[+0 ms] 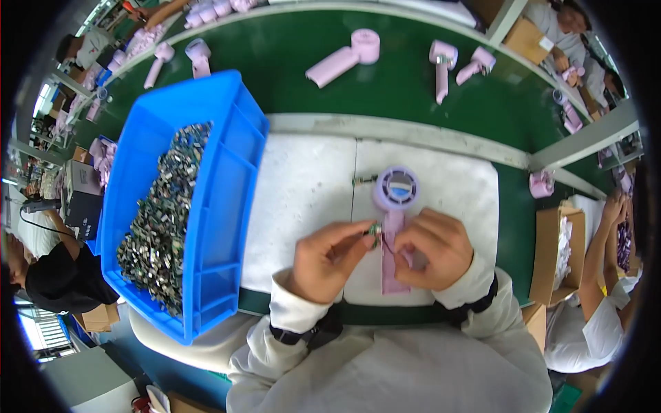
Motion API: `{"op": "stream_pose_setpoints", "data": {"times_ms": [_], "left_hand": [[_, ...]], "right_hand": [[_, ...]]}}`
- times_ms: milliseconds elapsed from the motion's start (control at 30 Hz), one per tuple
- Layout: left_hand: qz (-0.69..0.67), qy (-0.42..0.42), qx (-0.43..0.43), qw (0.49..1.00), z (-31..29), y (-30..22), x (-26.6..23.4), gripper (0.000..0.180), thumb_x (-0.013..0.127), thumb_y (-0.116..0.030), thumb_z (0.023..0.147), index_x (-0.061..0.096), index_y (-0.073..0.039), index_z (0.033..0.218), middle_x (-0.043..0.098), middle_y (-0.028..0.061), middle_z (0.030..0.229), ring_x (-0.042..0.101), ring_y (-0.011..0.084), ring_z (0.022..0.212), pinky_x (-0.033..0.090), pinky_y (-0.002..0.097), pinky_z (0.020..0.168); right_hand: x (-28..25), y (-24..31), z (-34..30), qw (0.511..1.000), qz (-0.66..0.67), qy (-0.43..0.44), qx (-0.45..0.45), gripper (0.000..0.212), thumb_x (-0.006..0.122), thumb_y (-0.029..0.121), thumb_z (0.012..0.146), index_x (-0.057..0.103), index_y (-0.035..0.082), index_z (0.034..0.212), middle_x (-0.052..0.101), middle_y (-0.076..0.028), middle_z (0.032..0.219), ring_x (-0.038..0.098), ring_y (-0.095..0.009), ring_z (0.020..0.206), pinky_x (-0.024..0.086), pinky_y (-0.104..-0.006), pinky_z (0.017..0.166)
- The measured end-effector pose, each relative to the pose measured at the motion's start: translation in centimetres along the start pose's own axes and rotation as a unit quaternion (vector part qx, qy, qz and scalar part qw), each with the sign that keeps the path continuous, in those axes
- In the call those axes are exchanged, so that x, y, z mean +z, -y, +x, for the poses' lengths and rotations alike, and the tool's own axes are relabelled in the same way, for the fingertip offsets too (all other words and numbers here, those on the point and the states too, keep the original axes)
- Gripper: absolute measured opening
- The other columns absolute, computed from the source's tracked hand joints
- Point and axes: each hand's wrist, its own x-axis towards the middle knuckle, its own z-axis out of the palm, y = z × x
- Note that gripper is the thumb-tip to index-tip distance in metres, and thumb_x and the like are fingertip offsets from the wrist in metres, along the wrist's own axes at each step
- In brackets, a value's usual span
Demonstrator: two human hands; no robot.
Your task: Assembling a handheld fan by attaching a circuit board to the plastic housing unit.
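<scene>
A pinkish-purple handheld fan housing [395, 277] lies on the white work surface, its round head [398, 188] at the far end and its handle toward me. Between the fingertips of my left hand [329, 260] is a small green circuit board [374, 233], held just over the left edge of the handle. My right hand [435, 249] is over the handle's right side, thumb and fingers pinched together on a thin dark wire [386, 242] that runs toward the board. Beside the fan head lies another small circuit board [363, 181].
To the left stands a tilted blue bin [219, 206] filled with circuit boards [165, 227]. Several pink fan parts [348, 58] lie on the green belt [289, 41] beyond a pale rail [406, 129]. A cardboard box [556, 258] stands right. Other people work on both sides.
</scene>
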Motion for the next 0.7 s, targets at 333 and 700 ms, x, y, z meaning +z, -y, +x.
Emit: {"op": "stream_pose_setpoints", "data": {"times_ms": [333,700], "left_hand": [[0.003,0.001,0.018,1.0,-0.7,1.1,0.4,0.031,0.064,0.009,0.093,0.065,0.004,0.123,0.07,0.0151,0.115,0.068,0.0179,0.104,0.056,0.0285,0.092],[-0.053,-0.007,0.006,0.999,-0.3,1.4,0.4,0.029,0.063,0.008,0.094,0.064,0.007,0.123,0.071,0.0156,0.114,0.069,0.0197,0.103,0.058,0.0301,0.092]], "right_hand": [[2.1,1.4,-1.4,0.988,0.126,-0.042,0.077,0.023,0.075,0.003,0.078,0.068,0.007,0.099,0.068,-0.007,0.088,0.064,-0.026,0.076,0.053,-0.0347,0.068],[2.3,1.3,-0.9,0.992,0.088,-0.049,0.072,0.017,0.076,0.004,0.08,0.075,0.008,0.096,0.072,-0.005,0.092,0.064,-0.023,0.084,0.051,-0.0323,0.076]]}}
